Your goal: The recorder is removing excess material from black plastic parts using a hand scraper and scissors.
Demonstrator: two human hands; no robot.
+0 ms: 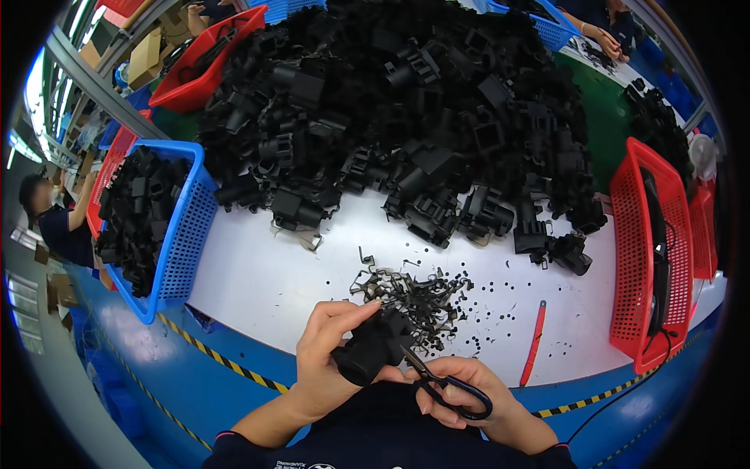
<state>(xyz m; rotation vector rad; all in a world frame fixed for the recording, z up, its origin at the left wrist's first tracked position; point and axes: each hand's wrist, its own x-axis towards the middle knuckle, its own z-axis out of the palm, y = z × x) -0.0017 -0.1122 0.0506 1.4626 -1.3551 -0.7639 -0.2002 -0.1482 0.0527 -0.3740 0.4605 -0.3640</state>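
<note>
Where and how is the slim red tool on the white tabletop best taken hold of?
Grip the long, slim red tool by its middle, probably from the right: it lies flat, running near to far, with small black scraps mostly to its left. The right hand holds dark-handled metal scissors, which likely need putting down first.

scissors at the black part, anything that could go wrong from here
The scissors in the right hand have their blades close to the left hand, so a slip might nick it. The blades also sit right by the black part and could scratch its surface.
</note>
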